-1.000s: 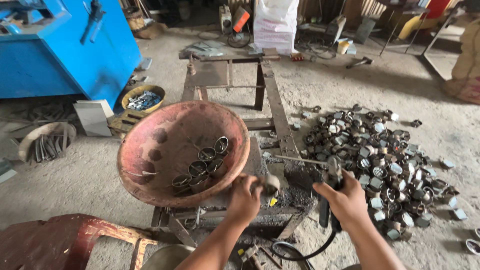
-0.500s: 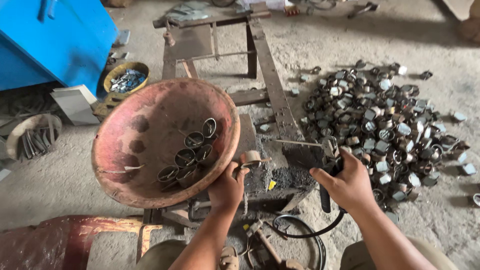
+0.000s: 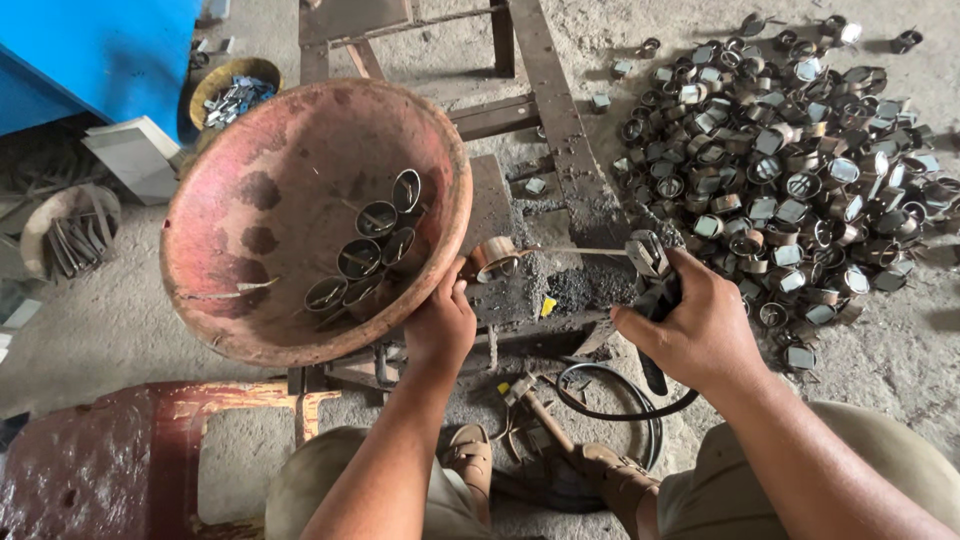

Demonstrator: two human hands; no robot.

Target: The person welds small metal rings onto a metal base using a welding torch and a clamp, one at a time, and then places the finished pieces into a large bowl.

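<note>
My left hand (image 3: 440,320) grips a short metal ring piece (image 3: 492,257) and holds it on the dusty metal work stand (image 3: 560,150). My right hand (image 3: 690,330) is closed on a black-handled welding electrode holder (image 3: 652,280); its thin rod (image 3: 580,250) reaches left and touches the ring piece. A black cable (image 3: 620,410) loops down from the holder. Just left of my left hand leans a big rusty reddish bowl (image 3: 270,210) with several metal rings (image 3: 365,255) inside.
A large heap of similar metal rings and caps (image 3: 790,160) lies on the ground to the right. A hammer (image 3: 535,400) lies by my feet. A small yellow bowl of metal bits (image 3: 230,95), a blue machine (image 3: 90,50) and a rusty red stool (image 3: 110,460) stand at left.
The view has moved closer and tilted down. My left hand has set the ring piece on the stand, and the electrode rod has come left against it.
</note>
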